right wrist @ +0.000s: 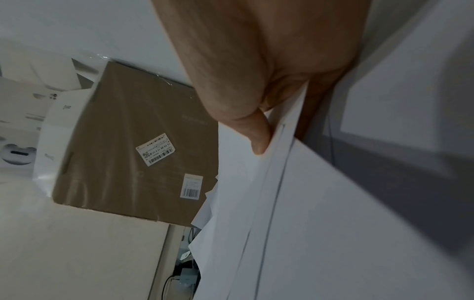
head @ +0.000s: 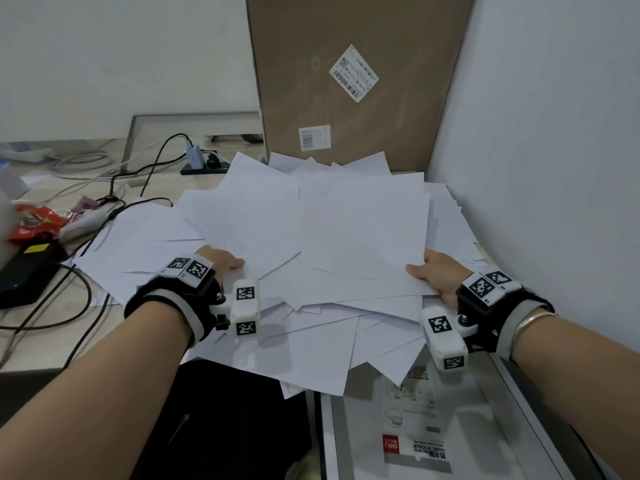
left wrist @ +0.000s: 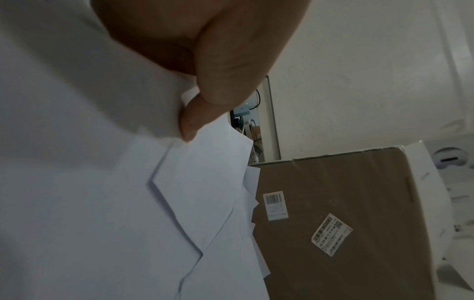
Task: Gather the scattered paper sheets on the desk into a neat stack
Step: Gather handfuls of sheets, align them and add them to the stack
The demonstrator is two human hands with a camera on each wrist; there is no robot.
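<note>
Paper sheets: white, blank, fanned at many angles across the desk, some overhanging its near edge; a loose heap, not yet squared.
Cardboard box: tall, brown, upright behind the heap, so far corners ride up against it.
Left hand: at the heap's left edge, thumb on top, fingers under; the wrist view shows it pinching a few sheets, likely to draw that side inward.
Right hand: mirrors it at the right edge, thumb pressing over several layered edges.
Packet: below the desk edge; red logo reads "deli", plus "NAME STICKER".
Box labels: barcodes; small print unreadable.
</note>
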